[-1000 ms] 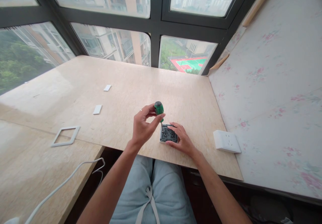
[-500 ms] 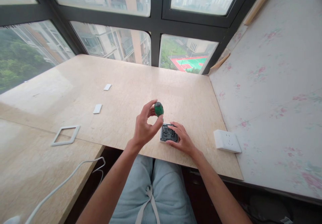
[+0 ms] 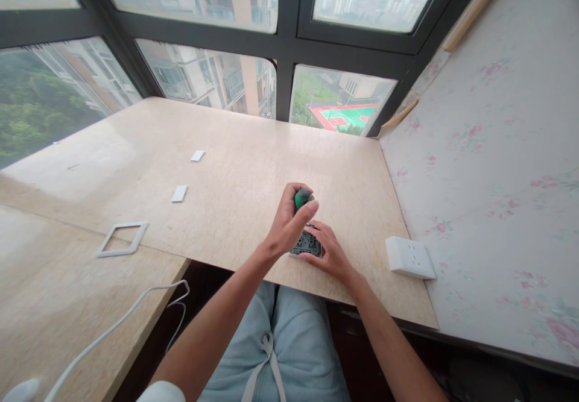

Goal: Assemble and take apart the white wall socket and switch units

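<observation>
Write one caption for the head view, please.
Left-hand fingers grip a green screwdriver over a dark module; right-hand fingers hold the module on the tabletop.

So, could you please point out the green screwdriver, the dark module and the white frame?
Green screwdriver (image 3: 301, 201): head view, on the handle.
Dark module (image 3: 310, 245): head view, on its exposed upper face.
White frame (image 3: 138, 238): head view, on its right side bar.

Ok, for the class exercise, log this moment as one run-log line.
left hand: gripping green-handled screwdriver, tip hidden | right hand: holding dark-faced unit | countertop, leftward: white frame, two small white plates
</observation>
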